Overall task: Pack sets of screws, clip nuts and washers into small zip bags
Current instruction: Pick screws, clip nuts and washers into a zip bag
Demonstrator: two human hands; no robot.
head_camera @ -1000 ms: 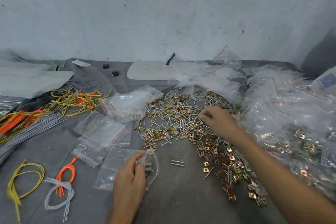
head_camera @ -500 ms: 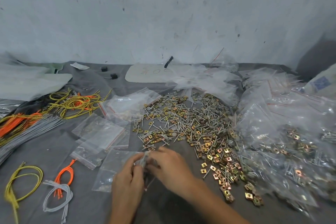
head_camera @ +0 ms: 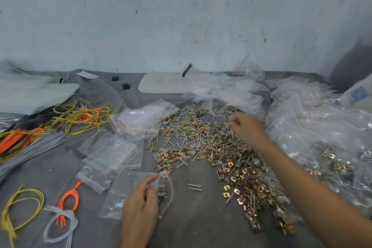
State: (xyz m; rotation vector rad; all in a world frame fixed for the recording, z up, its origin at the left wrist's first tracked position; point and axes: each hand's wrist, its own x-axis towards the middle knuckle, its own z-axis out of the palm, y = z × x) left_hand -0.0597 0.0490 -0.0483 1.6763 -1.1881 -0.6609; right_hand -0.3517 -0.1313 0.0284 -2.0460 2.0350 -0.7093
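left hand (head_camera: 141, 209): 6 o'clock of the counter (head_camera: 201, 227); thumb and fingers pinching the mouth of the bag.
bag (head_camera: 163, 188): small clear zip bag at 1 o'clock of left hand, grey washers seen inside.
right hand (head_camera: 248, 130): 1 o'clock from left hand, well apart, over far right part of the pile. Fingers curled, thumb against fingertip; cannot tell if anything is pinched.
pile (head_camera: 207, 143): loose screws, gold clip nuts and grey washers, mixed. Runs from counter centre toward 5 o'clock.
two screws (head_camera: 194, 187): side by side, apart from the pile, 3 o'clock of bag, near it.
empty bags (head_camera: 112, 153): flat, overlapping, 10 o'clock of left hand; one more lies beside that hand at 9 o'clock.
filled bags (head_camera: 332, 157): heap at 3 o'clock of pile, hardware visible inside.
wires (head_camera: 80, 115): yellow and orange tangle at 9 o'clock of pile, grey bundle at 7 o'clock of the tangle.
loops (head_camera: 69, 199): yellow, orange and grey, 9 o'clock of left hand.
card (head_camera: 161, 83): white, faint writing, 12 o'clock of pile, by the wall.
counter: covered in grey cloth.
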